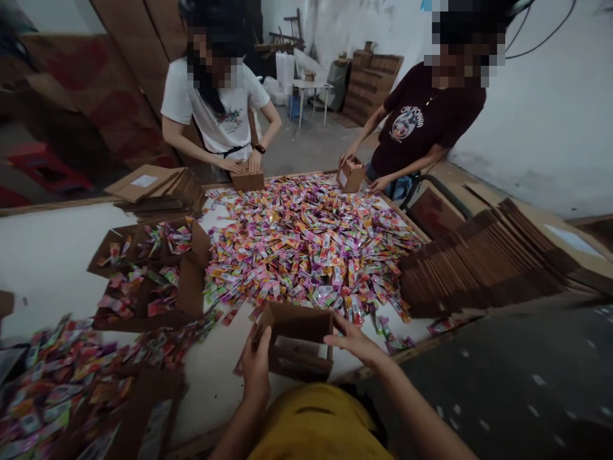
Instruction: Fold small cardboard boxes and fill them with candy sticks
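An open-topped cardboard box [299, 314] sits at the near edge of the table, in front of my body. Its inside shows brown walls and a pale patch, with no packets that I can make out. My left hand [257, 363] grips the box's left side, thumb up along the wall. On the opposite side my right hand [355, 342] holds the right wall, its thumb over the rim and its fingers at the far corner. Just beyond the box spreads a large heap of small colourful plastic packets [311, 236].
Two co-workers across the table handle small boxes [248, 181] [350, 175]. At left stand a divided carton [194, 291] of packets, flat cardboard [143, 185] and another packet pile [52, 383]. A long row of folded cardboard [479, 255] lines the right side.
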The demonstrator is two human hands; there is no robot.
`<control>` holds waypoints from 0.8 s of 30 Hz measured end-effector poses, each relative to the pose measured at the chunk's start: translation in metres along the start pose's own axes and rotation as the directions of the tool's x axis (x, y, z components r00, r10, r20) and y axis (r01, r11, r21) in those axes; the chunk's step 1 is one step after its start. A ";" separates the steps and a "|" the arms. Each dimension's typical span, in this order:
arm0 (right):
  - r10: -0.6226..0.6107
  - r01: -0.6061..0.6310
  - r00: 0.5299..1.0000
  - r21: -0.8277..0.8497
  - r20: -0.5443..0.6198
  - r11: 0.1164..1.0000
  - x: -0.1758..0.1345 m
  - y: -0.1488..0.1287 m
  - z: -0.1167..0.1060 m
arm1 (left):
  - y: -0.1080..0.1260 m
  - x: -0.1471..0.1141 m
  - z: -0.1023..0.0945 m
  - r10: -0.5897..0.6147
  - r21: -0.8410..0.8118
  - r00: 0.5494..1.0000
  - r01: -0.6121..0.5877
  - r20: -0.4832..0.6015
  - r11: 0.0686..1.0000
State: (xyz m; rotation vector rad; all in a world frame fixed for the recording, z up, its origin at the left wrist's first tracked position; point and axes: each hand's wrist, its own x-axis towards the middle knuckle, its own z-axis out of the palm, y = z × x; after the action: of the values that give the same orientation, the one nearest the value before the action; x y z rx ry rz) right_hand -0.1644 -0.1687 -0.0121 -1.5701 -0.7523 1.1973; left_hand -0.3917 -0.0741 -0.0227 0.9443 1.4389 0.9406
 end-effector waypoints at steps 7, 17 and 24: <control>-0.058 0.013 0.946 -0.139 -0.319 0.990 0.019 0.062 0.003 | -0.018 0.001 -0.034 0.424 0.268 0.626 -0.716 0.655 0.644; -0.197 0.177 0.980 -0.296 -0.040 0.939 0.022 0.010 0.014 | -0.029 0.023 -0.060 0.189 0.357 0.745 -0.506 0.640 0.785; -0.227 0.320 0.936 -0.382 0.270 0.867 -0.011 -0.014 0.002 | -0.026 -0.011 -0.047 0.081 0.227 0.940 -0.163 0.331 0.960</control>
State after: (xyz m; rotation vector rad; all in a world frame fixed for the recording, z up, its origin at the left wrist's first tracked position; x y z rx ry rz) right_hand -0.1683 -0.1731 0.0042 -1.6140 -1.4095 1.0453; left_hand -0.4394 -0.0956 -0.0401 1.3252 1.2485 0.6635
